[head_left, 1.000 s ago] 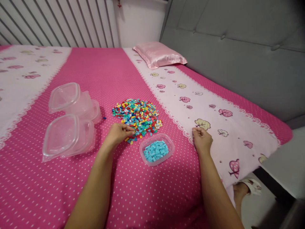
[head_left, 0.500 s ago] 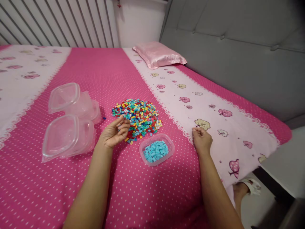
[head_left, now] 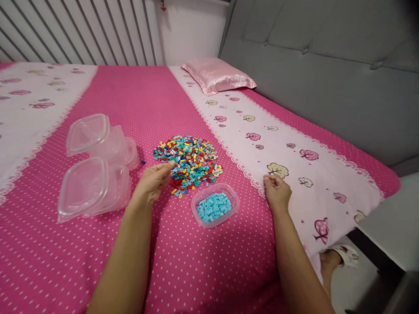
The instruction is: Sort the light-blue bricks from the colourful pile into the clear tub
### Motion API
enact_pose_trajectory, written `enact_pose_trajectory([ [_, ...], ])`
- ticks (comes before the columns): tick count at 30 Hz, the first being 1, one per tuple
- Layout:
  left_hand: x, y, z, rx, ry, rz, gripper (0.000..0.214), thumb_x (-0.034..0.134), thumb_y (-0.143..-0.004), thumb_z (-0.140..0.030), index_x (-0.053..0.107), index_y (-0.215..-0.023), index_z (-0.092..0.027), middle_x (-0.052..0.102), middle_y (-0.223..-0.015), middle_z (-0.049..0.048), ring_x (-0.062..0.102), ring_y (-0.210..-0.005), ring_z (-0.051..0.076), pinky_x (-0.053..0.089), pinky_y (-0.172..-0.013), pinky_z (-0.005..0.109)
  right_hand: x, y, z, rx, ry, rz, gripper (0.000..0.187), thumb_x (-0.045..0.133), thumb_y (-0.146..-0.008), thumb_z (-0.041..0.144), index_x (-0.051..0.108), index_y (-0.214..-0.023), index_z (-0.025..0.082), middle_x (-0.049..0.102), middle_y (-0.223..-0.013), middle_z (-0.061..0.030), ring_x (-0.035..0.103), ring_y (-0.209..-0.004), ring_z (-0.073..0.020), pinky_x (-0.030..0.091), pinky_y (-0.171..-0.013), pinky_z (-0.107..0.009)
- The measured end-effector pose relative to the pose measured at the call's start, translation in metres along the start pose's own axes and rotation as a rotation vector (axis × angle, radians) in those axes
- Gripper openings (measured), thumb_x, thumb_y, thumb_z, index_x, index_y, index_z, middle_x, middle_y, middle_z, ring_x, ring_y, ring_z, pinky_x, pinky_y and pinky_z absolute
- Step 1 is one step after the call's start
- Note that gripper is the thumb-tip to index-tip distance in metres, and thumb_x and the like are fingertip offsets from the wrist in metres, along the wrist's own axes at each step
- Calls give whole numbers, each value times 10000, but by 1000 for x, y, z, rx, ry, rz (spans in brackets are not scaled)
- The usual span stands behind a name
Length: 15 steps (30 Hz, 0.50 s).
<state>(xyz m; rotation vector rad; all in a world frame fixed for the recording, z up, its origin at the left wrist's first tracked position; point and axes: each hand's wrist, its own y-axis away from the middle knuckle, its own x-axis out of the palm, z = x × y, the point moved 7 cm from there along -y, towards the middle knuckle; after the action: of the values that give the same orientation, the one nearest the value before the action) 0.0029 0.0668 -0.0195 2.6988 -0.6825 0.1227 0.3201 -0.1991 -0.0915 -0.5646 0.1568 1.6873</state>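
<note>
A mound of small toy building bricks (head_left: 196, 161) in many colours lies on the bed. At its left edge is my left hand (head_left: 155, 179), with thumb and fingers pinched together at the bricks; whether a brick is between the tips is hidden. Just in front of the mound stands a clear plastic tub (head_left: 236, 208) holding light blue bricks (head_left: 214, 207). My right hand (head_left: 278, 192) rests closed on the pale strip of the bedsheet, right of the tub. Its fingers curl under, so I cannot make out anything inside them.
Clear plastic containers (head_left: 83, 187) are grouped on the left, some stacked inside others. One dark blue brick (head_left: 143, 162) lies apart between them and the mound. A pink pillow (head_left: 218, 75) lies farther back, by the grey headboard (head_left: 321, 78). A foot (head_left: 330, 259) shows beside the bed.
My left hand has turned from palm up, with curled fingers, to palm down, its fingertips pinched at the mound's edge. The right hand and the tub have stayed put.
</note>
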Motion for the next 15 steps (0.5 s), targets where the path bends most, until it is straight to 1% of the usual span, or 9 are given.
enact_pose_trajectory([
  [1, 0, -1, 0, 46, -155, -1, 231, 791, -591, -298, 691, -714, -130, 470, -460, -55, 355, -412, 51, 246, -389, 176, 0, 0, 1, 1, 0, -1, 326, 603, -683, 391, 729, -860, 148, 663, -653, -40, 584, -605, -176, 466, -643, -300],
  [3, 6, -3, 5, 93, -433, 54, 270, 795, -538, -308, 732, -742, -143, 517, -470, -43, 410, -448, 81, 287, -446, 209, -1, 1, 2, 1, -1, -1, 330, 601, -681, 392, 729, -860, 146, 665, -659, -44, 587, -609, -179, 468, -644, -302],
  [5, 12, -5, 10, 118, -647, 118, 282, 770, -533, -300, 758, -777, -159, 481, -436, -57, 372, -429, 83, 258, -456, 224, -1, 1, 2, 1, -3, 3, 335, 599, -681, 393, 728, -865, 144, 663, -656, -42, 585, -605, -178, 469, -641, -302],
  [7, 14, -8, 11, 155, -822, 121, 272, 739, -542, -270, 771, -794, -173, 441, -411, -66, 327, -415, 80, 230, -459, 232, -1, 1, 2, 1, -4, 6, 337, 598, -684, 393, 727, -871, 144, 661, -654, -40, 581, -599, -174, 468, -638, -299],
  [10, 15, -12, 14, 182, -969, 108, 259, 689, -562, -237, 777, -801, -189, 503, -442, -47, 381, -443, 103, 258, -473, 236, -1, 2, 2, 2, 2, 8, 333, 603, -686, 395, 728, -871, 148, 662, -655, -38, 578, -598, -171, 465, -640, -297],
  [15, 18, -12, 14, 227, -1019, 136, 181, 667, -586, -254, 769, -725, -200, 612, -530, -8, 466, -501, 132, 312, -509, 242, -2, 3, 4, 15, -4, 3, 330, 608, -686, 393, 730, -870, 147, 650, -637, -30, 575, -592, -169, 463, -640, -295],
])
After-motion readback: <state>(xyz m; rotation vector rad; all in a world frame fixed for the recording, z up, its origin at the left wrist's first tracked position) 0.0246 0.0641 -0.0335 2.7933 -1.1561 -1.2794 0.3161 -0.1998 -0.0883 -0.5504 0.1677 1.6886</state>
